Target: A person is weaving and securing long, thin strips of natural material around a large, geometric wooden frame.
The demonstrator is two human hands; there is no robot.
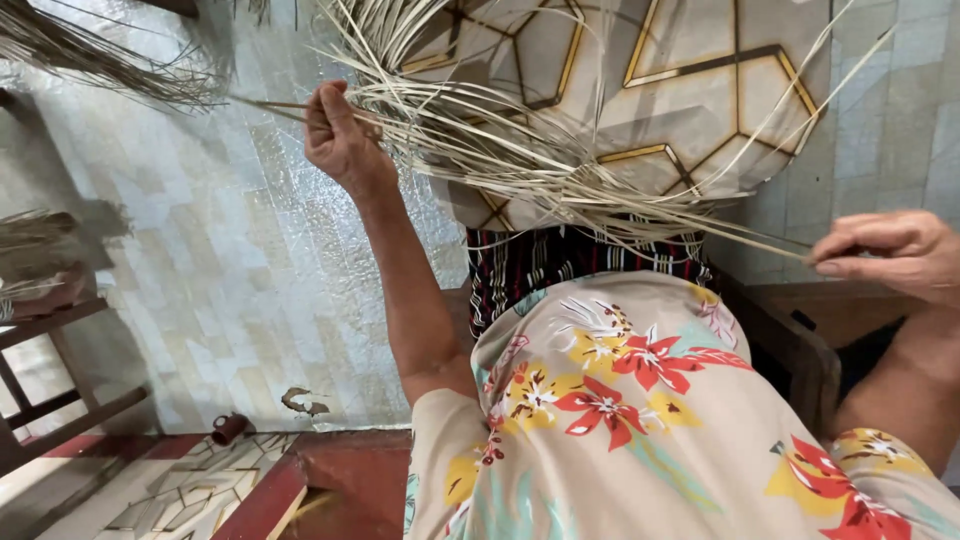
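The left hand (338, 135) is raised in front of the person, its grip clamped around a bundle of pale, thin dried straw strips (470, 140) where they gather near the fingers. From there the strips fan out to the right and upward in a loose, tangled sheaf. The right hand (885, 255) sits far off to the right, its thumb and fingers pinched together on the end of one long single strip (740, 235) drawn taut out of the sheaf. The sheaf hangs above the lap, over a floral cream dress with red flowers (640, 400). Behind it lies a tiled floor with gold-lined hexagons (690, 90). A dark wooden chair (50, 400) stands at the far left.
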